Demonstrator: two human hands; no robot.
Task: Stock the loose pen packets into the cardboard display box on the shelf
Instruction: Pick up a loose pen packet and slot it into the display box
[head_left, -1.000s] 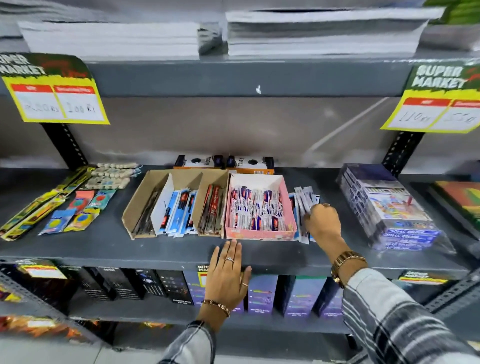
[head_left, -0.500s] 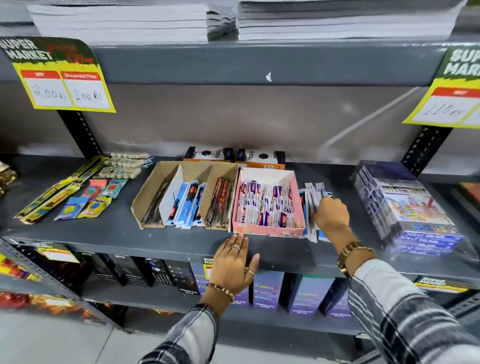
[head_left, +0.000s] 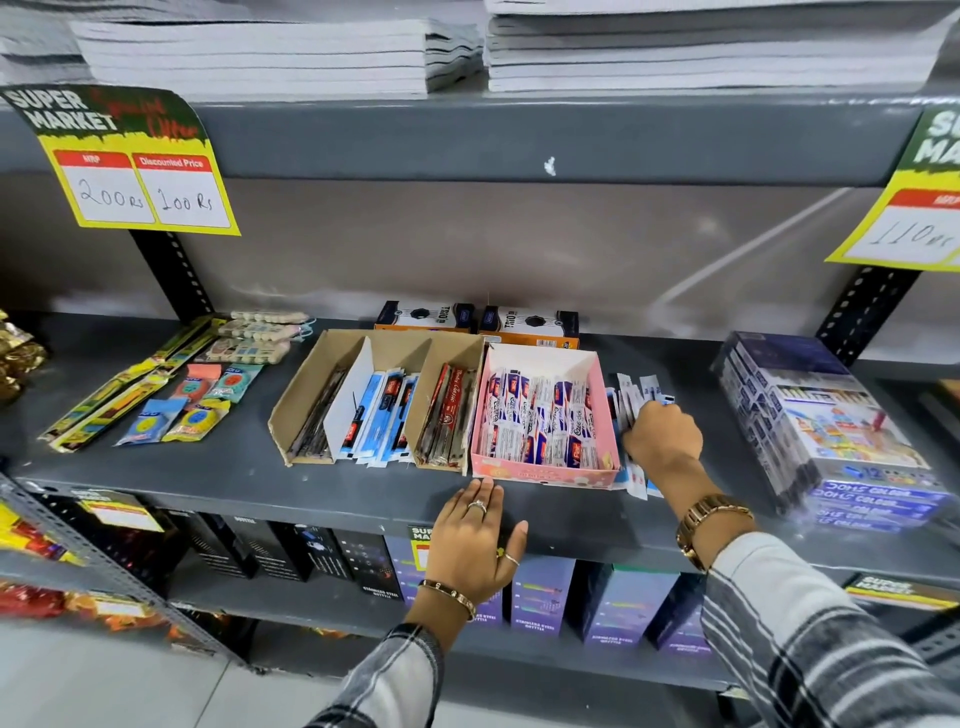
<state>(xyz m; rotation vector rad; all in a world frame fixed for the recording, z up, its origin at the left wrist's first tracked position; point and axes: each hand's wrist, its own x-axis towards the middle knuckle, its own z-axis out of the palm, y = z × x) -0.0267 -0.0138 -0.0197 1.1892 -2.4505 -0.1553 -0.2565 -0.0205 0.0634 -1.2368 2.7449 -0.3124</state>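
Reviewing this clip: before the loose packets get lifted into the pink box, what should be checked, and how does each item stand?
1. Right hand on the loose pen packets: ok.
2. Firm grip on the packets: cannot tell, fingers hidden.
3. Pink display box open-topped and reachable: ok.
4. Room left in the box: cannot tell, it looks nearly full.
5. Left hand clear of the box, flat on the shelf edge: ok.

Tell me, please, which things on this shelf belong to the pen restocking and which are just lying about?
Part of the job: loose pen packets under the right hand; pink display box; left hand resting flat on the shelf edge.

Lying about: brown divided box; colour pencil packs; erasers.
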